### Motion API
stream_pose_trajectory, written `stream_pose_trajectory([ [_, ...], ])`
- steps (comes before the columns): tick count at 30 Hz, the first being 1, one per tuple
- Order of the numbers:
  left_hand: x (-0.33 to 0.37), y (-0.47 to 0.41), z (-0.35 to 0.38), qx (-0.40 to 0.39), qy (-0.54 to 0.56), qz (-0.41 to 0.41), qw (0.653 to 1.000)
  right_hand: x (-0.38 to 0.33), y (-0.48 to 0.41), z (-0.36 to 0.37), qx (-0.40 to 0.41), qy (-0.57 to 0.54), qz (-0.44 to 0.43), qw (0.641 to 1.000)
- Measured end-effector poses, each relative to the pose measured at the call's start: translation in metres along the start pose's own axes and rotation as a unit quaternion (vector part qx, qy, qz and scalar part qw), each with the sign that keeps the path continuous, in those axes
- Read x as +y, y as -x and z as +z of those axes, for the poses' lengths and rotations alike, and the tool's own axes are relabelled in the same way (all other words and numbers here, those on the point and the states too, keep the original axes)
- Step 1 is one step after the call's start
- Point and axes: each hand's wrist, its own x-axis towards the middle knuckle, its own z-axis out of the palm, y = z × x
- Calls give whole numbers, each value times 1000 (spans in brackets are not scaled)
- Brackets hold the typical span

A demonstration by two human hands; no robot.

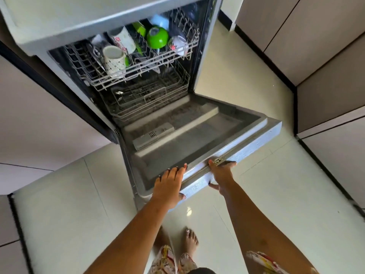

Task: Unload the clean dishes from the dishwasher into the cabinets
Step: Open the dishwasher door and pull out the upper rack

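At the free edge of the lowered dishwasher door (pixel 197 139), the left hand (pixel 169 182) lays its fingers (pixel 175 172) flat on the inner face, thumb underneath, while the right hand (pixel 221 175) clasps the rim beside the latch. A slipped grip could let the door drop and jolt the mugs (pixel 113 61) and green bowl (pixel 157 37) in the upper rack (pixel 102 84). The door lies nearly flat, pointing toward the person, its long axis running along the gripped edge.

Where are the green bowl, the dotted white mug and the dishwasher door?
green bowl (pixel 159 40), head view, on its rounded side.
dotted white mug (pixel 114 63), head view, on its patterned wall.
dishwasher door (pixel 197 139), head view, on its inner panel.
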Motion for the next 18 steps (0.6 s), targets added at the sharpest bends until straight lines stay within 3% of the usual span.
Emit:
stream_pose_trajectory([
  [3,1,-1,19,7,-8,13,1000,14,-7,-6,-7,-10,-4,1000],
  [6,-3,-1,22,26,28,25,999,17,-7,-11,61,150,-123,979],
  [7,-5,-2,21,29,47,27,998,16,-5,-13,86,237,-194,948],
  [9,-6,-2,18,27,70,25,997,13,-2,-20,124,428,-329,832],
  [11,-3,-1,18,24,68,17,997,7,-4,-23,89,560,-404,718],
  [12,-2,-1,17,25,68,9,997,3,-7,-23,54,598,-413,685],
  [15,-1,-4,17,37,117,-13,992,-5,-16,-20,-21,669,-389,633],
  [18,-4,-6,14,49,184,-34,981,-13,-26,-11,-40,704,-383,597],
])
